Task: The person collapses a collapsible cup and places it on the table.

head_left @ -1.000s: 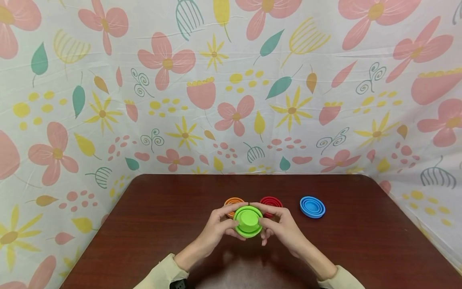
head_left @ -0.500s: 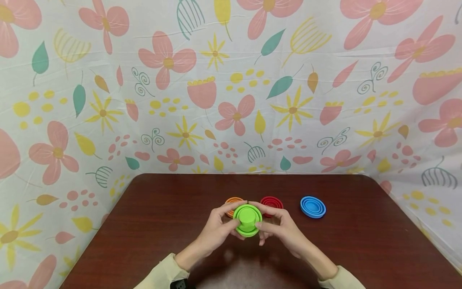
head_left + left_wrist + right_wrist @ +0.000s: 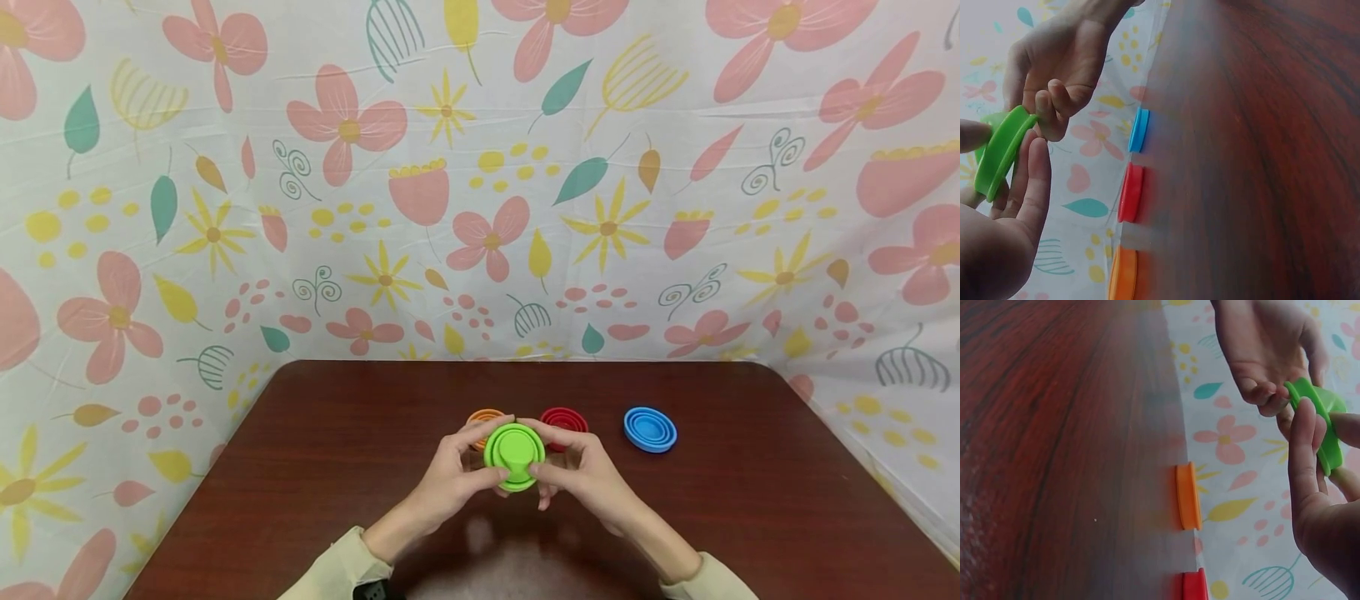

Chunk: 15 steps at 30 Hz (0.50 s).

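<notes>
A green collapsible cup (image 3: 515,442) is held above the table between my two hands, its base side facing the head camera. My left hand (image 3: 448,473) grips the cup's left side, index finger along the top rim and thumb on the ringed wall. On the opposite side, my right hand (image 3: 588,473) grips it the same way. The base still stands out from the rings, as the right wrist view of the green cup (image 3: 1322,419) also shows. Behind the hands lie an orange collapsed cup (image 3: 483,415), partly hidden, and a red one (image 3: 566,419).
A blue collapsed cup (image 3: 650,430) lies on the dark wooden table (image 3: 360,425), right of the red one. A floral cloth (image 3: 480,167) hangs behind the table and along both sides. The left wrist carries a black watch (image 3: 370,590).
Both thumbs have shifted on the green cup; the left thumb is now lower, near its lower edge. The cup has risen slightly and its base leans differently. The other cups stay put.
</notes>
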Available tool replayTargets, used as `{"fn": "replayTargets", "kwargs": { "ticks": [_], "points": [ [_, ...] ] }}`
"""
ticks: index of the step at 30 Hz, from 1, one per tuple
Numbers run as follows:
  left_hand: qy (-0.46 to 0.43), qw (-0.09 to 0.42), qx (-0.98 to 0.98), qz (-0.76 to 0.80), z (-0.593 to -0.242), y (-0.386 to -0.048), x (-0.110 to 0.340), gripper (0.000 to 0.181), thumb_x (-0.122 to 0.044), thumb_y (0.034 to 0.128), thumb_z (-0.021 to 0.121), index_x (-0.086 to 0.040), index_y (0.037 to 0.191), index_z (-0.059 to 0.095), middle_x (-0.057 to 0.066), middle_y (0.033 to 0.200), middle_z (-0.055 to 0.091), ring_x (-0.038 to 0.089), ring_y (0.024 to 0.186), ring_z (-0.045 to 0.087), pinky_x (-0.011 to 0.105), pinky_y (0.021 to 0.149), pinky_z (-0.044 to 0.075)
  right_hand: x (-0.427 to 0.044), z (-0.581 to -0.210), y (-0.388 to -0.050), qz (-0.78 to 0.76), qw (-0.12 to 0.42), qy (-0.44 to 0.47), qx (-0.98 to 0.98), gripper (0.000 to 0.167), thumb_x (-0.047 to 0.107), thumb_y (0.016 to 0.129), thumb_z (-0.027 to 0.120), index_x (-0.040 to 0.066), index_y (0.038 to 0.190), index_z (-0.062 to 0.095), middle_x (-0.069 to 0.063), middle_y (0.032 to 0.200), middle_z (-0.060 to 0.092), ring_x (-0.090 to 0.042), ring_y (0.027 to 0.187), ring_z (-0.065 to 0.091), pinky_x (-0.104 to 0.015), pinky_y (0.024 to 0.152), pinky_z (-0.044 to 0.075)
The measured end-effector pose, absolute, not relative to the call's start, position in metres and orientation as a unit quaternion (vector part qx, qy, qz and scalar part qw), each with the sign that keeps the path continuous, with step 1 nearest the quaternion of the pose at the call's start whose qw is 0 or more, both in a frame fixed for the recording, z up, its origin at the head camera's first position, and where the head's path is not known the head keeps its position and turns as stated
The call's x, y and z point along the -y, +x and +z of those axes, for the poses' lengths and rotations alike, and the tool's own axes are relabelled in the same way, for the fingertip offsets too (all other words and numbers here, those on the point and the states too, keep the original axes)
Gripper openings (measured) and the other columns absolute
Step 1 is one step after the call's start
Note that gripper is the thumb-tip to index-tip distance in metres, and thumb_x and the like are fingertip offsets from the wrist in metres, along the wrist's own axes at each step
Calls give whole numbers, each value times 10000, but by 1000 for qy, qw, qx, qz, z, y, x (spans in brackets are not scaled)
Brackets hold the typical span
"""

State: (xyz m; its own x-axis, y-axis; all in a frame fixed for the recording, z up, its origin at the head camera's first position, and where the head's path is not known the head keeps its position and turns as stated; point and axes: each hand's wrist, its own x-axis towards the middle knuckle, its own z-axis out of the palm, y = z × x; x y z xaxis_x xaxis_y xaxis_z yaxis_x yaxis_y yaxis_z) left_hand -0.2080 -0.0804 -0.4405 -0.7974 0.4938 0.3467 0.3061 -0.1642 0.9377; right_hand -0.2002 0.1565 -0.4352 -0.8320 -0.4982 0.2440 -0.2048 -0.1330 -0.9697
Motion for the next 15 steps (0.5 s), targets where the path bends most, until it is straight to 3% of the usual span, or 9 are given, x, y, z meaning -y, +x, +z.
{"fn": "replayTargets", "kwargs": {
  "ticks": [15],
  "points": [
    [309,80,-631,707,-440,-208,78,693,11,899,768,-88,1543,532,187,1430,467,258,977,677,421,697,654,-155,-434,-201,-687,90,-260,-673,638,-7,927,767,27,1524,543,-251,1267,637,-405,753,694,-443,583,636]
  ]
}}
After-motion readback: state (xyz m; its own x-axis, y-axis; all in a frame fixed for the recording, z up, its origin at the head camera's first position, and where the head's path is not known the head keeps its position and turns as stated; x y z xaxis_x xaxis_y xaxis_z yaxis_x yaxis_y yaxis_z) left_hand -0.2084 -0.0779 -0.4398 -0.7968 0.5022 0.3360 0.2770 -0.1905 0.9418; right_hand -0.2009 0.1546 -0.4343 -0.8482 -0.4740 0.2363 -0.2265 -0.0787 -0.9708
